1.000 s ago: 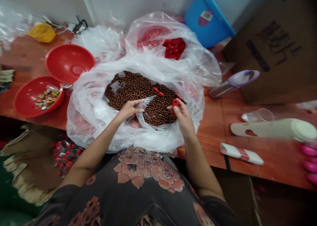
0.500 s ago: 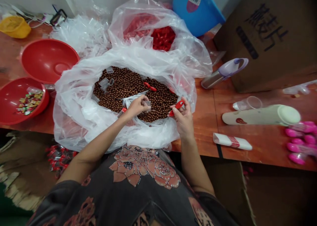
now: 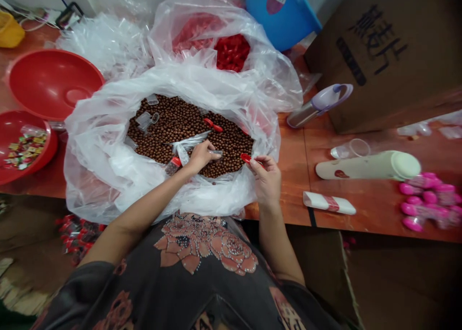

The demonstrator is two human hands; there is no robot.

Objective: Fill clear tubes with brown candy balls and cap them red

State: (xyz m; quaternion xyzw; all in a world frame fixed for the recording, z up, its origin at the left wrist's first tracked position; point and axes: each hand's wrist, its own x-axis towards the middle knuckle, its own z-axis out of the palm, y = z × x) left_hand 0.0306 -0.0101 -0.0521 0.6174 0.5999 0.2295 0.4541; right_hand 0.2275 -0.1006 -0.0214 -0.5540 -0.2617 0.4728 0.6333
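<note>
My left hand (image 3: 202, 156) pinches a small clear plastic container (image 3: 217, 153) just over brown chocolate-like balls (image 3: 164, 127). These balls fill a large translucent plastic bag (image 3: 104, 151). At the bag's right edge, my right hand (image 3: 267, 176) has its fingers closed on a small red plastic piece (image 3: 246, 158), pointing left toward the container. Another red piece (image 3: 212, 125) lies on the balls farther back. Several clear containers (image 3: 146, 120) rest on the left of the heap. Beside my left wrist is a filled container with a red cap (image 3: 173, 165).
Behind stands a bag of red pieces (image 3: 233, 53), with a blue bin (image 3: 283, 17) and a cardboard box (image 3: 382, 55) to its right. Red bowls (image 3: 54, 82) sit at left. A tumbler (image 3: 317, 106), a pale bottle (image 3: 361, 166) and pink-capped containers (image 3: 429, 200) occupy the right.
My right hand has tilted the red piece, which now points left and sits nearer the clear container. My left hand has turned its container slightly. The whole view has shifted a little.
</note>
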